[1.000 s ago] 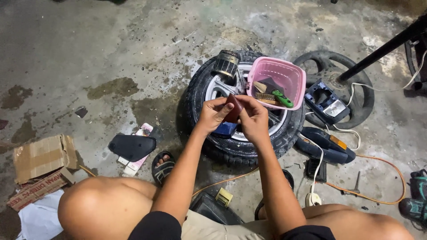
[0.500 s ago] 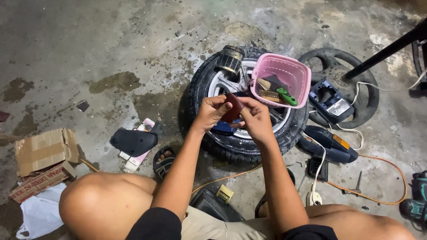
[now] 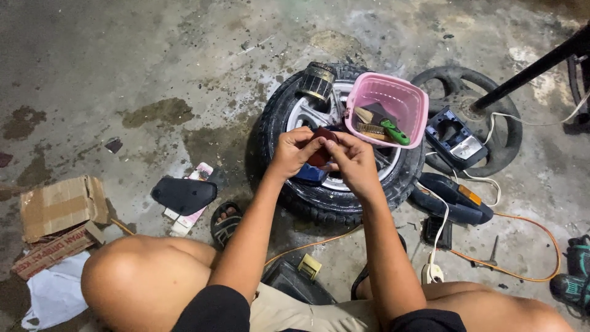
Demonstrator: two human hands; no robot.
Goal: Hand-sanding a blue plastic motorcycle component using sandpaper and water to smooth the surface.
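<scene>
- Landmark: the small tyre with silver rim point(image 3: 319, 197), lying flat on the concrete floor point(image 3: 153, 61).
- Far left of the tyre: a torn cardboard box point(image 3: 58, 206), with a white plastic bag point(image 3: 55, 295) just below it.
- Just left of the tyre: a black plastic cover point(image 3: 183, 194) resting on a flat pink-and-white packet point(image 3: 189, 212).
- Left hand point(image 3: 294, 152): above the tyre's rim, fingers pinched on the left end of a small dark red piece point(image 3: 321, 149).
- Dark red piece: held over the tyre's hub, between both hands. Its long axis runs roughly from upper right to lower left; the exact shape is too hidden to tell.
- Right hand point(image 3: 353, 161): above the rim, touching the left hand, fingertips gripping the piece's right side.
- On the tyre's upper right edge: a pink plastic basket point(image 3: 402, 98) holding brushes.
- Right of the tyre: a steering wheel point(image 3: 491, 154) and a dark blue power tool point(image 3: 452, 200).
</scene>
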